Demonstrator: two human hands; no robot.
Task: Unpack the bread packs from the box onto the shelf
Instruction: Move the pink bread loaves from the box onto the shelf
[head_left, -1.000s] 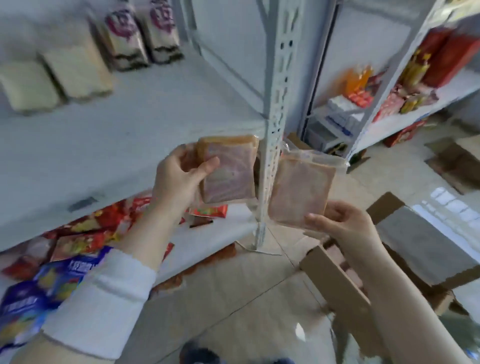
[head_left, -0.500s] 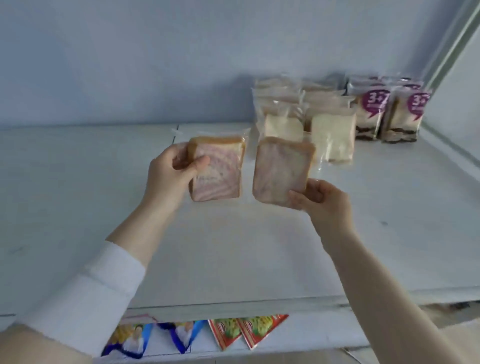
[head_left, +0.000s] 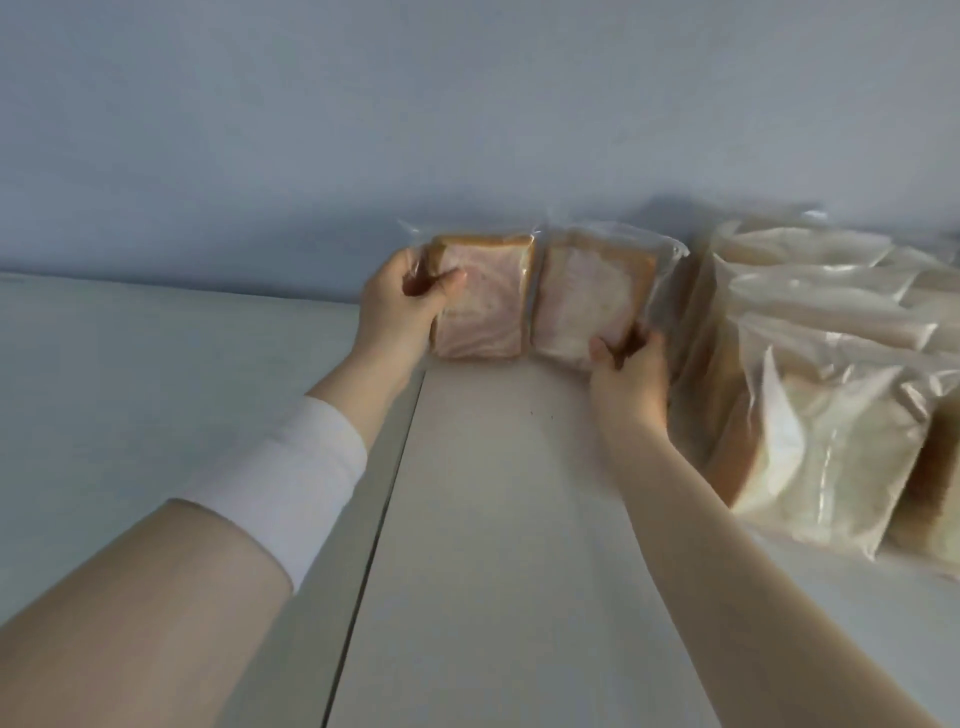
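Head view: nearest us, a white cuff (head_left: 291, 478) wraps our left forearm above the shelf (head_left: 493, 519). Farther in, our left hand (head_left: 395, 306) grips one pink bread pack (head_left: 488, 306) and our right hand (head_left: 631, 374) pinches the second pink pack (head_left: 587, 296). Both stand upright and touching at the shelf's back, beside the pale packs (head_left: 810, 441) and against the wall (head_left: 467, 130).

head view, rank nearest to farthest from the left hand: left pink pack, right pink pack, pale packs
1. left pink pack, in the grip of the left hand
2. right pink pack, beside it, in the right hand
3. pale packs, far right on the shelf
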